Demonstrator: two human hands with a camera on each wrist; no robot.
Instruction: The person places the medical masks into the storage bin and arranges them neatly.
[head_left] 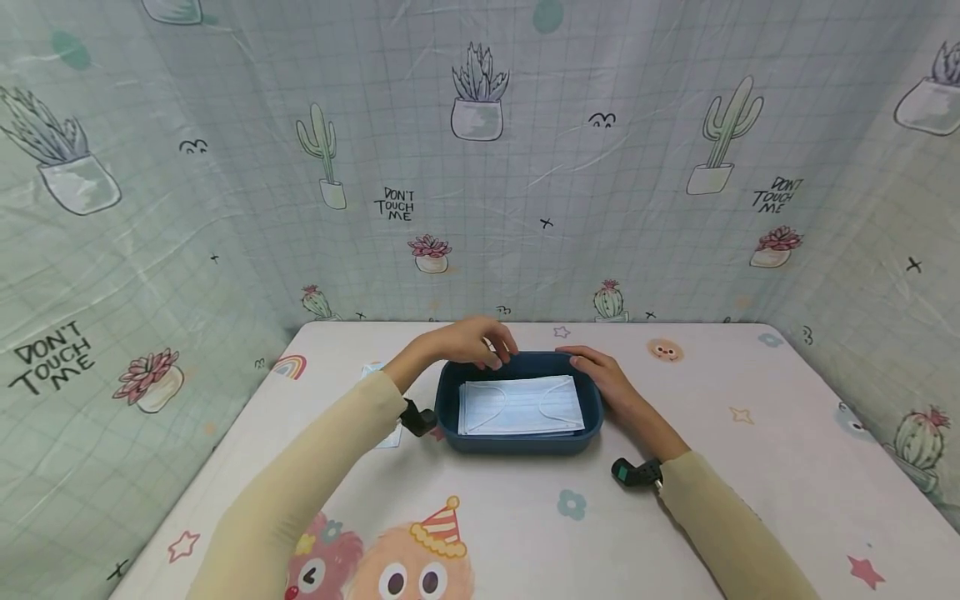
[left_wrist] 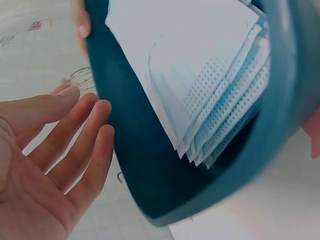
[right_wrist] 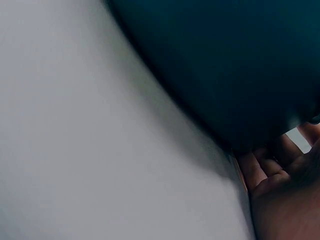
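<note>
A dark blue plastic bin [head_left: 517, 446] stands on the table, holding a stack of light blue disposable face masks [head_left: 521, 407] with white ear loops. My left hand [head_left: 474, 340] hovers over the bin's far left rim. In the left wrist view its fingers [left_wrist: 92, 167] are loosely bent beside the bin wall, with nothing between them and the thumb. At the far right corner my right hand [head_left: 603, 375] grips the bin, thumb at the rim and fingers behind the wall. In the right wrist view its curled fingers [right_wrist: 252, 172] lie against the bin's outside.
Left of the bin, a light blue face mask [head_left: 390, 439] lies on the table, partly hidden by my left forearm. The white table [head_left: 510, 533] has printed cartoon figures. A cactus-patterned cloth [head_left: 525, 183] hangs behind it and along both sides.
</note>
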